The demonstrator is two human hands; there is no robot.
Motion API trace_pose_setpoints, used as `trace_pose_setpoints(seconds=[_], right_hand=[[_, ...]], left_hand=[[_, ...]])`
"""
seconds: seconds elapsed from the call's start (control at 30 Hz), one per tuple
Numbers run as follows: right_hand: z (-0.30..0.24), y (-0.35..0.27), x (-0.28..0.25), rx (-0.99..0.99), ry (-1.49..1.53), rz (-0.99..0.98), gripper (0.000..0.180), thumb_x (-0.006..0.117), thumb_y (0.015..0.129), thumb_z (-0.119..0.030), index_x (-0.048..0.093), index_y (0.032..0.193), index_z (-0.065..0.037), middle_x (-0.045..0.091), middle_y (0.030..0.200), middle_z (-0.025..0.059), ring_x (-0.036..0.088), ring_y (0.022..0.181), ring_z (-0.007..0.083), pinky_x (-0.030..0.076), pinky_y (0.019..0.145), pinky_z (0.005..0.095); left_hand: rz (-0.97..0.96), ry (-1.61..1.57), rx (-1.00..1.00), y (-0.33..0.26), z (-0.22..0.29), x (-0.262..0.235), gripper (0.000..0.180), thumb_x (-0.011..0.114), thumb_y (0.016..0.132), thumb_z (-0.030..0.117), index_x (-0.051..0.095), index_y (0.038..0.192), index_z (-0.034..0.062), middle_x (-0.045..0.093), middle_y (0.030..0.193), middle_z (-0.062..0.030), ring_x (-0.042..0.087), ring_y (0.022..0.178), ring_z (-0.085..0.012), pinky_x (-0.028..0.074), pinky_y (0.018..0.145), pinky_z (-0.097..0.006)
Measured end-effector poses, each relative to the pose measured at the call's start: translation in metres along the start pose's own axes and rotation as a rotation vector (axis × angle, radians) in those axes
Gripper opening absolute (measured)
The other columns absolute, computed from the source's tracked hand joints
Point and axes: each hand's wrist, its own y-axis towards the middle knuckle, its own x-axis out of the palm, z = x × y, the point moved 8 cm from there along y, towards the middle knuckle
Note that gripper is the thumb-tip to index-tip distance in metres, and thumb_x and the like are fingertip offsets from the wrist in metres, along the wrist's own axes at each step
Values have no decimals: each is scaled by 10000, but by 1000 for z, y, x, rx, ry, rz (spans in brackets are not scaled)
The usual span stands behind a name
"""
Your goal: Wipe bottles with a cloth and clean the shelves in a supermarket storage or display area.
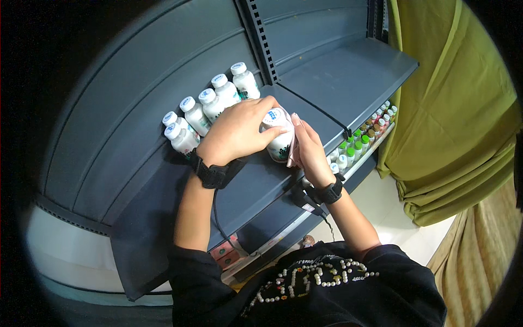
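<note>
A white bottle [279,143] with a white cap and dark green marks is tilted in front of me, just above the grey shelf [239,191]. My left hand [242,128] grips it, thumb and fingers around its upper part. Against the bottle's right side my right hand [311,150] presses a pale pink cloth [293,147], fingers closed on it. Behind my left hand several similar white bottles [194,115] stand in rows on the same shelf; some are partly hidden by the hand.
To the right is another grey shelf section [348,82], split off by a slotted post [260,41]. Lower down stand many small bottles with green, white and brown caps [357,146]. A yellow-green curtain [452,109] hangs at the right. Pinkish boxes [226,253] sit below the shelf.
</note>
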Motion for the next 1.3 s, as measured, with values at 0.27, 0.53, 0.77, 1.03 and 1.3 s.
trace_pose_setpoints(seconds=[0.27,0.53,0.77,1.03,1.3], right_hand=[[-28,-4,12,-96,-28,-27,378,413,985,-407,549,1006,-54,482,559,-26,431,368,61,319,323,194],[0,9,-2,0,-19,-37,385,414,985,-400,549,997,-39,479,544,-23,437,354,76,320,306,205],[3,21,-19,-64,-97,2,379,421,990,-368,576,933,-26,501,604,-18,473,490,53,375,434,204],[-2,28,-30,-108,-64,-25,405,441,983,-380,595,950,-6,564,706,5,498,612,45,410,536,203],[0,52,-62,-91,104,-15,409,471,976,-350,570,1117,22,626,886,43,576,724,66,461,607,185]], left_hand=[[-98,-20,-93,2,-2,-1,454,708,778,283,602,1144,37,642,861,-157,600,689,-273,461,635,-335],[-76,-25,-74,3,3,2,416,698,793,267,581,1104,17,648,875,-165,636,755,-274,478,673,-343],[-126,-85,-128,8,0,10,389,680,799,322,539,1016,31,641,772,-203,642,724,-342,484,643,-395],[-68,-67,-76,14,12,4,376,735,756,214,574,1051,45,601,710,-70,492,553,-113,375,511,-260],[39,-90,-88,16,55,-14,350,751,712,145,605,1011,37,639,769,-80,567,629,-123,392,542,-244]])
